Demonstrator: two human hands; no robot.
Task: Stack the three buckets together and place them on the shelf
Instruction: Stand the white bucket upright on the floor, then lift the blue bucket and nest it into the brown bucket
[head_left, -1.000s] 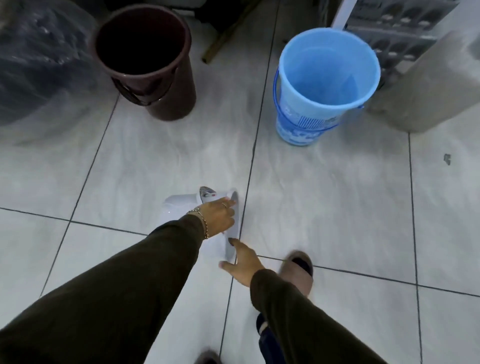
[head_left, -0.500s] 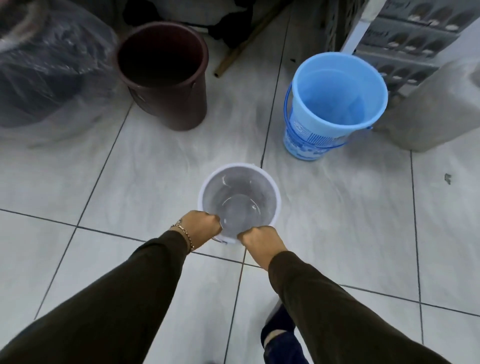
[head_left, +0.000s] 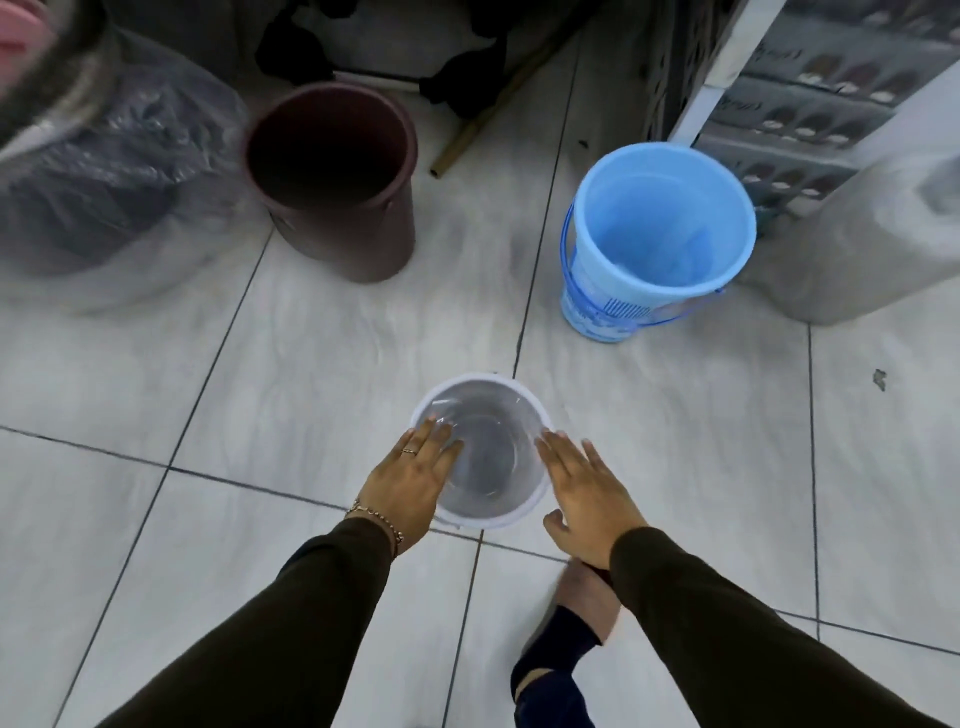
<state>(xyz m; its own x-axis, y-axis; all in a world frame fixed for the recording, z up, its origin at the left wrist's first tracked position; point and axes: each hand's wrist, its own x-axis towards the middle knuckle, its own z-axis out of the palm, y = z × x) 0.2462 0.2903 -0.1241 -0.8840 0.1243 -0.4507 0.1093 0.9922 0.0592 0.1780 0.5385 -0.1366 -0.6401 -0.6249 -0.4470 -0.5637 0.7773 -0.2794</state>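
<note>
Both hands had let go of the white bucket's rim.

Half a second before, each fist gripped that rim; now the left hand (head_left: 415, 480) and right hand (head_left: 589, 488) lay flat and spread, holding nothing, either side of the white bucket (head_left: 480, 451), which stood upright on the tiled floor (head_left: 322, 353). The maroon bucket (head_left: 337, 176) and blue bucket (head_left: 657, 234) stood well apart beyond it, so nesting probably came next.

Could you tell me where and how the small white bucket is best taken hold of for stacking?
Probably by its rim, from above, one hand each side. The white bucket stands upright with its mouth open, and the left hand and right hand already flank it with fingers spread.
</note>
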